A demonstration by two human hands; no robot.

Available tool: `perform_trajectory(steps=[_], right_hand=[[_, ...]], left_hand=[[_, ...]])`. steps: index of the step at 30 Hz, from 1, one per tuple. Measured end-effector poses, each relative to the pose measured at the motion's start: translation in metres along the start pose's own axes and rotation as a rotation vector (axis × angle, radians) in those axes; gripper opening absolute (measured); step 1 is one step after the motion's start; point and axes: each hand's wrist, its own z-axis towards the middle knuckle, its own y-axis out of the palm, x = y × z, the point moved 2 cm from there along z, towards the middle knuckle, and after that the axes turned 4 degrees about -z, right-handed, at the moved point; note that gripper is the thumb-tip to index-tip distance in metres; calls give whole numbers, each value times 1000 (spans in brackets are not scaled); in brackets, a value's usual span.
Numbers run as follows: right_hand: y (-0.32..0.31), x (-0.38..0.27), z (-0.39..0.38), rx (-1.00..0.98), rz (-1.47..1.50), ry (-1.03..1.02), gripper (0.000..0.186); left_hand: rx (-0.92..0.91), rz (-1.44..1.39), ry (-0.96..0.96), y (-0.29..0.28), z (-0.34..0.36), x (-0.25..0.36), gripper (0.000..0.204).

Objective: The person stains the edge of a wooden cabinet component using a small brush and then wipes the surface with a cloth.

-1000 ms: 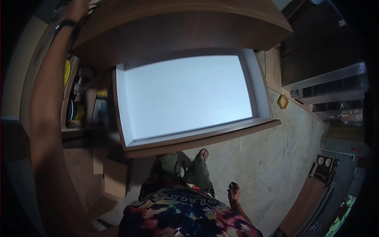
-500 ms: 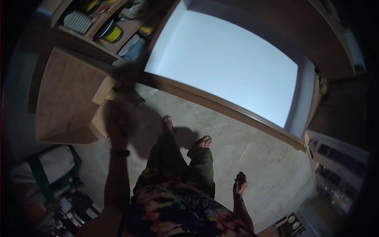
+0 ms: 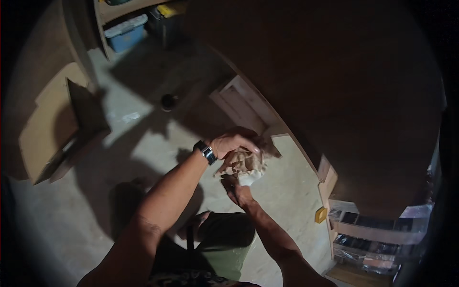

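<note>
In front of my knees, both hands meet around a crumpled tan and whitish rag (image 3: 243, 164), bunched into loose folds. My left hand (image 3: 234, 142), with a dark watch (image 3: 205, 152) on its wrist, curls over the rag's top from the far side. Lower down, my right hand (image 3: 235, 190) is closed on its near edge; some of its fingers are hidden by the folds. Just beyond the hands is the dark wooden cabinet (image 3: 330, 95), its edge slanting down to the right.
A cardboard piece (image 3: 50, 124) stands at the left. A small dark round object (image 3: 168, 102) is on the concrete floor (image 3: 282, 210). Far left, a shelf holds a blue bin (image 3: 126, 34). A yellow object (image 3: 321, 215) and plastic-wrapped items (image 3: 363, 246) are at the right.
I have gone down low, and the cabinet's white inside has left the view. My hands, apart before, have come together on the rag. My left hand moved right, away from the cardboard.
</note>
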Motion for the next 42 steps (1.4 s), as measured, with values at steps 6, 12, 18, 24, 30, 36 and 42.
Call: perform_trajectory(steps=[6, 12, 18, 24, 30, 36, 42], right_hand=[[84, 65, 47, -590, 266, 251, 28], [80, 81, 36, -462, 85, 292, 34], [58, 85, 36, -436, 33, 390, 31], [51, 66, 38, -412, 51, 547, 38], [36, 43, 46, -405, 89, 746, 36], [46, 51, 44, -281, 222, 659, 31], [33, 46, 38, -237, 140, 692, 33]], left_hand=[[-561, 320, 5, 24, 30, 25, 31], [-395, 246, 405, 43, 38, 6, 22], [-247, -460, 522, 90, 37, -8, 27], [-199, -491, 480, 130, 31, -28, 19], [-220, -492, 471, 155, 20, -46, 20], [-183, -548, 535, 182, 27, -48, 20], [-156, -367, 593, 216, 14, -26, 21]])
